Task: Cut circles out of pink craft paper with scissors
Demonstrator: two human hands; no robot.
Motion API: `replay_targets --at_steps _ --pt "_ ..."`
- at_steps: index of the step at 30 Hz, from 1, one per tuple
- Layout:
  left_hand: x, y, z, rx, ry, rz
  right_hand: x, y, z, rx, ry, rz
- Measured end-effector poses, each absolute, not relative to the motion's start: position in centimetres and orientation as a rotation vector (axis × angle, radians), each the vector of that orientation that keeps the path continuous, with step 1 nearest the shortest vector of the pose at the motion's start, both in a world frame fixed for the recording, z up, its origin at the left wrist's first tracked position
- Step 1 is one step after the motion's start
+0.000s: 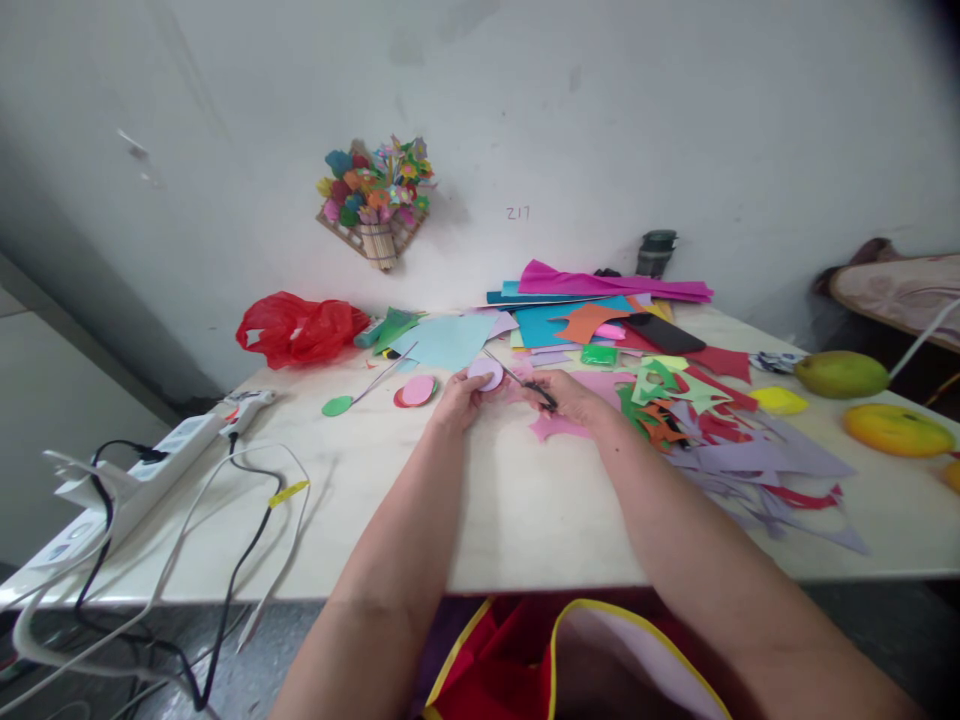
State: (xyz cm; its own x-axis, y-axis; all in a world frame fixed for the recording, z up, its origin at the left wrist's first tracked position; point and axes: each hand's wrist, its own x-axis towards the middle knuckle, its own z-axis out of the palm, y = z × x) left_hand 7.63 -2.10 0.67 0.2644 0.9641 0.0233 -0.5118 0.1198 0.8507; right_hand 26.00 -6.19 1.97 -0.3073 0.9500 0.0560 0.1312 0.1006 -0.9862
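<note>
My left hand (460,400) pinches a round lilac paper disc (486,375) at its lower left edge, just above the table. Close on its right, my right hand (561,396) is wrapped round the dark handles of a pair of scissors (541,394). The blades point up and left toward the disc; whether they touch it I cannot tell. Under and beside my right hand lies pink paper (562,425) with cut edges. Left of my left hand is a small stack of pink and red paper circles (417,390). A green circle (337,405) lies farther left.
Paper scraps (750,450) cover the right side, beside mangoes (841,373). Coloured sheets (536,325) and a dark phone-like slab (665,334) lie at the back. A red plastic bag (300,328) sits back left. A power strip (142,490) with cables runs along the left edge.
</note>
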Motion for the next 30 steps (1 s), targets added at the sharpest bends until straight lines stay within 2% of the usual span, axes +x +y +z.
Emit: replay_targets --at_steps 12,21,30 --pt "7.5 -1.9 0.5 0.877 0.627 1.214 26.0 -6.2 2.2 -1.142 -1.571 1.267" --pt "7.4 -1.7 0.3 0.921 0.685 1.244 26.1 -4.6 0.8 -1.252 -1.438 1.083" --pt "7.5 -1.6 0.2 1.021 0.756 1.22 26.4 -4.4 0.7 -1.545 -1.702 0.284"
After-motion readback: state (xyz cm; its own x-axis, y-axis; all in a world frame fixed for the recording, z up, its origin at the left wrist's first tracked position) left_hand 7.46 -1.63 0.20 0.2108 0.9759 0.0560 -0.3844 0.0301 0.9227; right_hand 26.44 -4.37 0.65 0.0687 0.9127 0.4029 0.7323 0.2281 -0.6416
